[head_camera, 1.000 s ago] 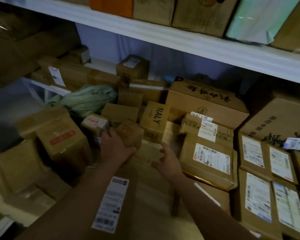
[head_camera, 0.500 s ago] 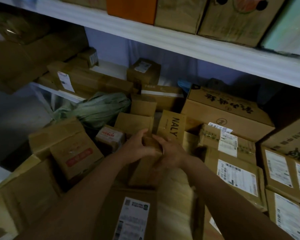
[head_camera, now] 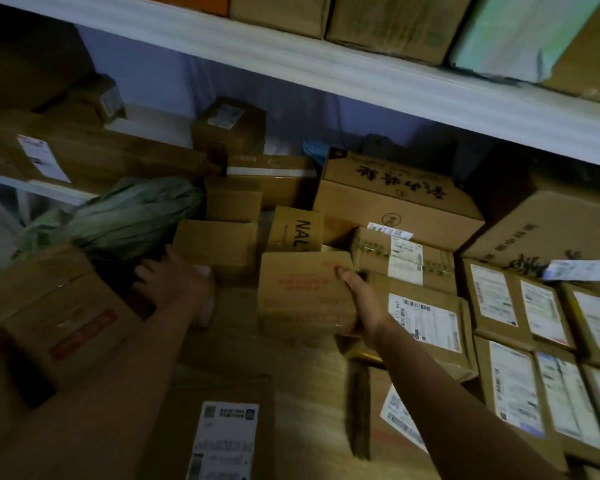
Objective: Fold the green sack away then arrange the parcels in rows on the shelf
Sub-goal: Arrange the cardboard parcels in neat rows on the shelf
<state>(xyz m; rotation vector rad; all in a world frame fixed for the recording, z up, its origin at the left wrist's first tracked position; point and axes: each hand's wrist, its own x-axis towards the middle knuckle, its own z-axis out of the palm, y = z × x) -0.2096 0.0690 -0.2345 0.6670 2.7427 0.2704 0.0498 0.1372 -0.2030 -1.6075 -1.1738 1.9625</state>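
Right hand: the right hand (head_camera: 362,306) grips the right end of a brown parcel (head_camera: 303,292) with faint red print, thumb on top.
Left hand: the left hand (head_camera: 174,284) lies over a small pale parcel (head_camera: 205,299); whether it grasps it cannot be told.
Change: half a second ago both hands met on one box; now they are apart, the right one carrying the parcel.
Green sack: the green sack (head_camera: 125,216) lies crumpled, unfolded, among boxes at left.
Shelf: the shelf (head_camera: 326,358) holds labelled parcels (head_camera: 541,327) in rows at right.
Writing: one box (head_camera: 297,228) reads "NAL"; the rest is hidden.
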